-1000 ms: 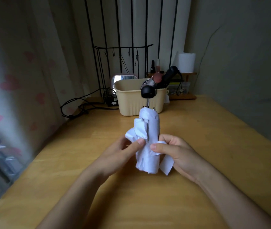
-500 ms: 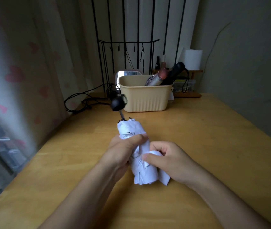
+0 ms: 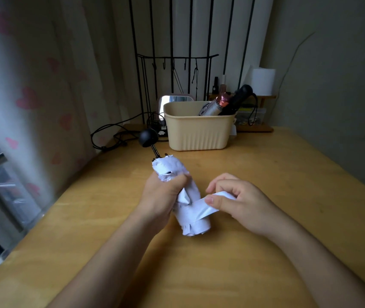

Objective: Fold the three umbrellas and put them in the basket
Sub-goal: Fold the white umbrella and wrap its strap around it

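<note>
The white umbrella [image 3: 187,215] is thin matt cloth, crumpled into soft creases; its strap [image 3: 207,207] is the same fabric, flat and smooth. At eleven o'clock from it the round handle [image 3: 147,138] looks like smooth black plastic with a dull sheen, on a thin dark metal shaft [image 3: 155,151]. The table [image 3: 277,185] is pale wood, smooth and satin, faintly grained. At twelve o'clock the basket [image 3: 197,134] is beige matt plastic, ribbed on its lower wall and smooth at the rim. In it the grey umbrella [image 3: 210,108] has slightly shiny cloth, the black umbrella [image 3: 238,100] matt. Behind, the black wire rack [image 3: 177,57] looks metal and the mirror [image 3: 173,101] glossy; at nine o'clock the curtain [image 3: 21,96] is sheer cloth
</note>
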